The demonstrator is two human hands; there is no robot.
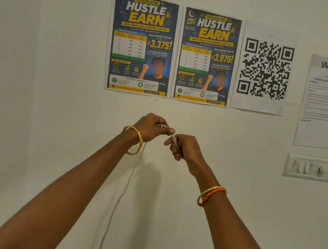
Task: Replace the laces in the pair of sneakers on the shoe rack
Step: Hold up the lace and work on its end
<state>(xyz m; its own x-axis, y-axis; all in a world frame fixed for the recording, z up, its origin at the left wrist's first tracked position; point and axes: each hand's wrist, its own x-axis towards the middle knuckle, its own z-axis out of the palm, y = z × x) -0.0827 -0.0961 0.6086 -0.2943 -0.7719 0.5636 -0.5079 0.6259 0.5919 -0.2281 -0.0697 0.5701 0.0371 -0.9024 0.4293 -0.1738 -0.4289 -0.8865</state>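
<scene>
I hold both arms out in front of a plain, matte cream wall [55,76]. My left hand [151,126] and my right hand [183,147] are close together, almost touching, and both are closed on a thin, flat white lace [172,139]. The left fingers curl over it, thumb pressing along the top; the right hand pinches the short stiff stretch that runs between the two hands, its fingers folded in toward the palm. From under my left wrist the rest of the lace hangs down in a long, slack, slightly wavy line along the wall, pale and blurred, running out of view at the bottom edge.

A rigid gold bangle [136,141] with a beaded rim circles my left wrist. On my right wrist sit a smooth gold bangle and a twisted orange thread band [212,195], side by side.

Above my hands, two glossy blue-and-yellow posters [142,44] reading "HUSTLE & EARN" are stuck flat to the wall, edges nearly meeting. Just beside them to the right is a white paper sheet printed with a black QR code [265,68], then a text sheet headed "WS 02" [326,94], its print too blurred to read. Below that sheet sits a rectangular white plastic switch plate [312,167]. The sneakers and the shoe rack are outside the view.
</scene>
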